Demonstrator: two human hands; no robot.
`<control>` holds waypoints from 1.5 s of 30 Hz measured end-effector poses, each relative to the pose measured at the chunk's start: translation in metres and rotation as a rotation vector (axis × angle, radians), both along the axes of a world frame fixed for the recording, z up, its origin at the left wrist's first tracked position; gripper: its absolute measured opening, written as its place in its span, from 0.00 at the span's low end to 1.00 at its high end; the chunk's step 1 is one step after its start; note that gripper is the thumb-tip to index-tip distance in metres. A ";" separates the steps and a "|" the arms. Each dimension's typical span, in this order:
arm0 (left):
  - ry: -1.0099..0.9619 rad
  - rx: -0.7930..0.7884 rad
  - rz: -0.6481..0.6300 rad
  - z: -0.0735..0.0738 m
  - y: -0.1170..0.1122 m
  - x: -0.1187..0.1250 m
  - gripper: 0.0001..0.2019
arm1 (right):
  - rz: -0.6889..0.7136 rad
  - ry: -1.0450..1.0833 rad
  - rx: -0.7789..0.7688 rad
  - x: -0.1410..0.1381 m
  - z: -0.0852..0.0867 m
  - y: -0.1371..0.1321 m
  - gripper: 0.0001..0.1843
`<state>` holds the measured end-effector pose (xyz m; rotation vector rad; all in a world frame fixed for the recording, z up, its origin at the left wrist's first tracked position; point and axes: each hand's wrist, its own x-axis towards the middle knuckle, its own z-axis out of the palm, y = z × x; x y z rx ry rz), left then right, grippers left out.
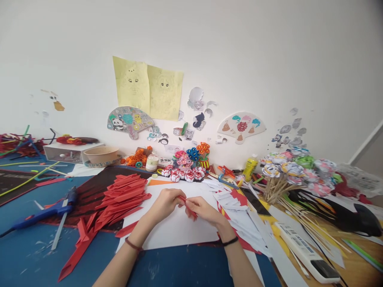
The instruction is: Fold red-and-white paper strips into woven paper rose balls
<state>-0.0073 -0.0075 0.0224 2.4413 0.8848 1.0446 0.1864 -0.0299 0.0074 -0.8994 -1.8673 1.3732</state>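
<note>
My left hand (168, 204) and my right hand (203, 208) meet above a large white sheet of paper (170, 233). Both have their fingers closed on a small piece of red paper (191, 214), mostly hidden by the fingers. Just left of my left hand lies a heap of folded red paper strips (127, 197). Beyond my hands is a row of red and white paper flowers (182, 174). White folded paper pieces (233, 207) are spread to the right of my right hand.
At the left lies a blue glue gun (44, 215). A power strip (308, 251) and thin wooden sticks (314, 223) are at the right, near a bunch of paper flowers on stems (287, 171). A yellow bottle (250, 168) and a bowl (101, 155) stand along the wall.
</note>
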 end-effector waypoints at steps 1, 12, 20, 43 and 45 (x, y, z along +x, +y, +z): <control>0.001 0.001 -0.004 0.001 0.000 -0.001 0.10 | 0.001 0.029 0.000 0.000 -0.001 0.001 0.28; -0.091 -0.124 0.041 -0.003 0.002 0.001 0.06 | -0.323 0.055 0.151 -0.018 -0.026 0.013 0.23; -0.338 -0.290 0.188 -0.013 -0.001 0.021 0.15 | -0.373 0.102 0.254 -0.019 -0.024 0.013 0.23; -0.273 -0.164 0.176 0.002 -0.006 0.018 0.14 | -0.277 0.197 0.330 -0.024 -0.006 0.009 0.22; -0.250 -0.146 0.182 0.004 -0.008 0.019 0.14 | -0.287 0.186 0.349 -0.024 -0.003 0.008 0.22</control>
